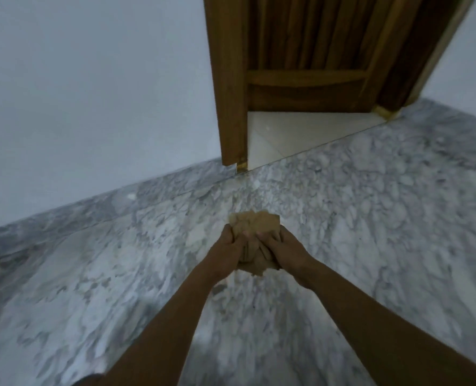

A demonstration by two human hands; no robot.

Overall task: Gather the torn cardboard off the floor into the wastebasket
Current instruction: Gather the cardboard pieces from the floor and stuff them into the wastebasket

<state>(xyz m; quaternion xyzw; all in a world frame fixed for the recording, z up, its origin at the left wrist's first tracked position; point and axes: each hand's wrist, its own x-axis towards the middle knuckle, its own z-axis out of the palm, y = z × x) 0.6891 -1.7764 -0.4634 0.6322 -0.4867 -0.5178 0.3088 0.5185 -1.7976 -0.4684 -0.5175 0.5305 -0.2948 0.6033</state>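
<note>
**Cardboard bundled in 2 hands, no basket in sight**

The left hand (229, 246) and right hand (280, 247) press in from opposite sides on a wad of torn cardboard (255, 225), fingers curled around it, likely so the loose pieces travel as 1 bundle without shedding scraps. The wad is held in the air above the marble floor (370, 232), in front of a wooden door (301, 65) standing ajar. The wastebasket does not show, so carrying appears to be the step in hand.
</note>
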